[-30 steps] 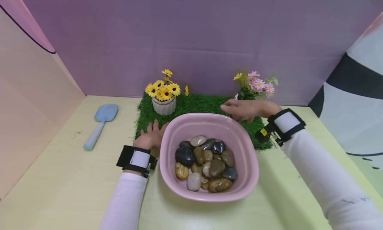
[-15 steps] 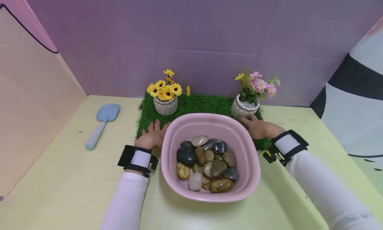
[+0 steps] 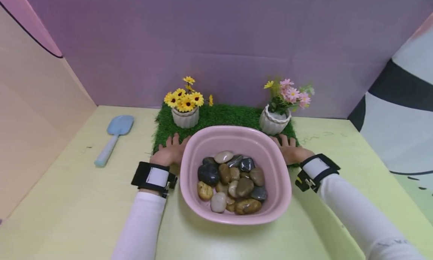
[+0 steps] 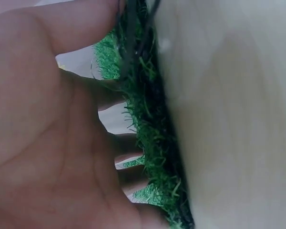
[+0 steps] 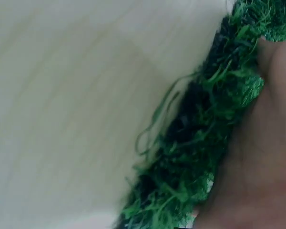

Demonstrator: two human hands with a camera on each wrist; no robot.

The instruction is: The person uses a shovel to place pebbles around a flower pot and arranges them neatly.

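1. Hands. The left hand (image 3: 169, 151) and right hand (image 3: 291, 149) lie with fingers spread over the grass mat (image 3: 224, 115), one on either side of the pink basin (image 3: 235, 220); neither pinches anything. The left thumb side is partly hidden by the basin, so contact with it cannot be told.

2. Handling. The posture suggests pressing or steadying the mat. Even, downward pressure from both palms would likely serve best; a one-sided push could skew or buckle the turf.

3. Clearances. The right fingertips lie just in front of the pink-flowered pot (image 3: 274, 121); a forward slide there could tip it. The yellow-flowered pot (image 3: 185, 118) stands farther from the left fingers.

4. Mat, position. It lies on the desk (image 3: 77, 196) behind the basin, whose rim conceals the middle of its front edge. Whether the basin's base rests on the mat cannot be told.

5. Mat, appearance. Green artificial turf, dark at its base, with a ragged fringe. In the right wrist view, loose strands (image 5: 158, 112) curl outward over the desk.

6. Basin, contents. Rounded, glossy stones (image 3: 244, 187), black, brown, tan and whitish, cover much of the floor.
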